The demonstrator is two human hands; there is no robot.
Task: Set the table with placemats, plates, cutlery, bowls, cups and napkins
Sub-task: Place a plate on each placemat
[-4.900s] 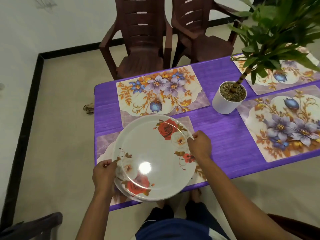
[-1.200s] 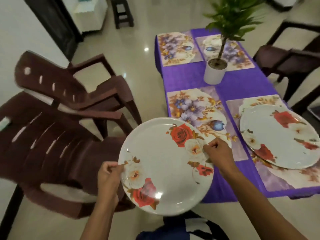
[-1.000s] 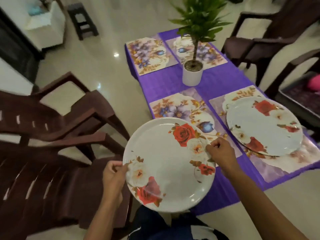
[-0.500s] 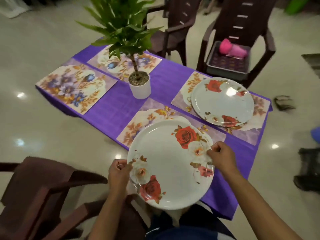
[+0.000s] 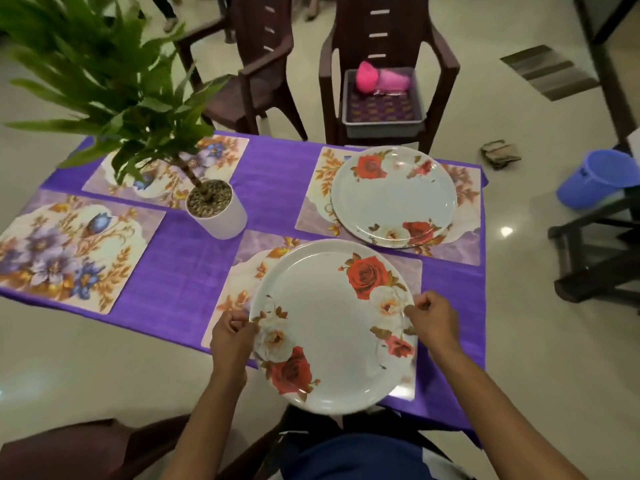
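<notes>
My left hand and right hand each pinch the rim of the plate on opposite sides, fingers curled. I hold it directly above the near placemat, overhanging the table edge toward me. I'd shift it slightly forward, then lower it.

Glossy cream floor, brown plastic chairs, blue bucket.

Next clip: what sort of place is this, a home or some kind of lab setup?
Most likely a home dining area: a purple-clothed table laid with floral placemats, brown plastic chairs around it, and a potted plant as a centrepiece on a glossy tiled floor.
</notes>
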